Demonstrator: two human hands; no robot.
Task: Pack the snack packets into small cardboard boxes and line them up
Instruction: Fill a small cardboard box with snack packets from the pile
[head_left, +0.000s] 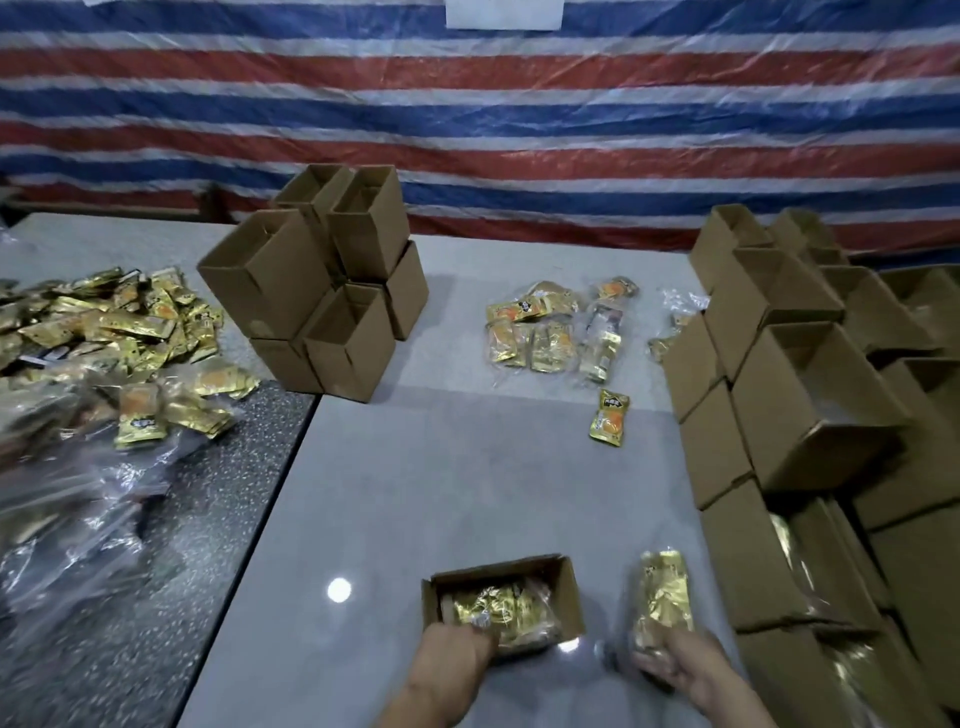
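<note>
- We record two hands and two forearms of one person in the head view.
- The left hand (457, 644) is bare. Only its back and knuckles show, and the fingers are hidden from us.
- The left forearm (431, 696) is bare along its whole visible length, down to the bottom edge of the frame.
- The right hand (680, 670) is bare. Its fingers are blurred, so we give no detail of them.
- The right forearm (727, 701) is likewise bare down to the frame edge.

Table centre (467, 467) open; box stacks (789, 395) wall right side.
</note>
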